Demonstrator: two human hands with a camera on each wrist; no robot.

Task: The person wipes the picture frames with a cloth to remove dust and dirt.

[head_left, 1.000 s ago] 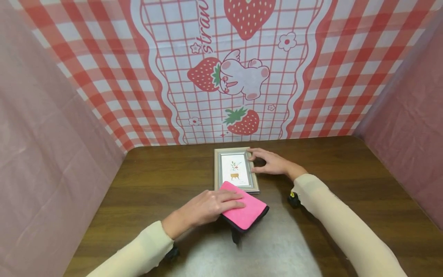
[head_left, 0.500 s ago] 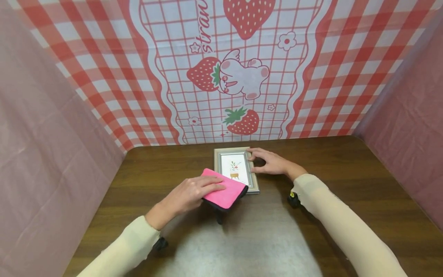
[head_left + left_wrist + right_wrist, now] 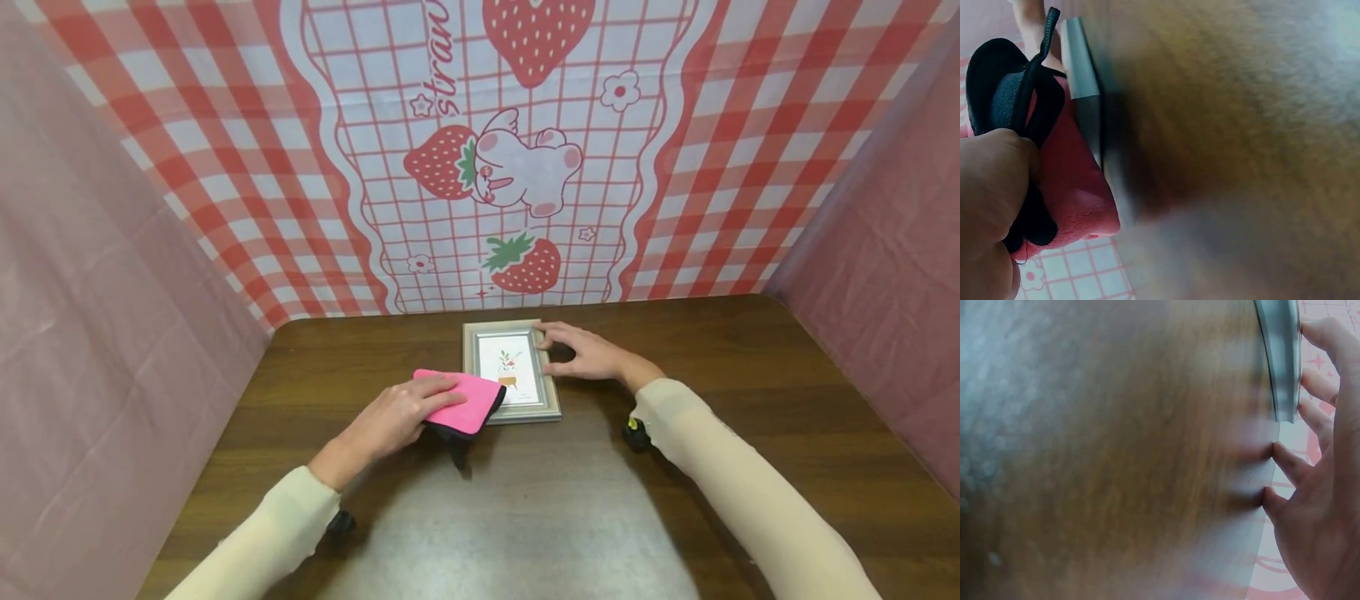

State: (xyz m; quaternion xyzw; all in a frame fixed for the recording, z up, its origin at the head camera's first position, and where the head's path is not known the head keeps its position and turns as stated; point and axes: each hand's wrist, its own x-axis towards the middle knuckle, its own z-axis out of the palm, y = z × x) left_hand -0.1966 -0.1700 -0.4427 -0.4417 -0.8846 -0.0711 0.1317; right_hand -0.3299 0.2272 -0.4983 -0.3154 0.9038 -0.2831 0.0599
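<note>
My left hand [image 3: 390, 418] grips a folded pink cloth [image 3: 467, 405] with black edging, thumb underneath and fingers on top. The cloth overlaps the lower left part of a picture frame [image 3: 470, 348] lying flat, face up, with a potted plant drawing inside. In the left wrist view a black loop and dark folded underside of the cloth [image 3: 1079, 187] show beside the thumb. My right hand [image 3: 591, 355] touches the frame's right edge with spread, slightly bent fingers. In the right wrist view, several fingertips meet the frame's side [image 3: 1284, 362], and others rest on the table.
The brown wood-grain table [image 3: 360, 350] reflects light at its front middle. Behind it hangs a red and white checked curtain [image 3: 300, 167] with strawberries. Pink fabric walls [image 3: 97, 292] stand at both sides. A black wrist device [image 3: 637, 435] sits below the right sleeve.
My left hand and the cloth have moved left and slightly away from me, from the frame's bottom edge to its lower left corner. My right hand has stayed at the frame's right edge.
</note>
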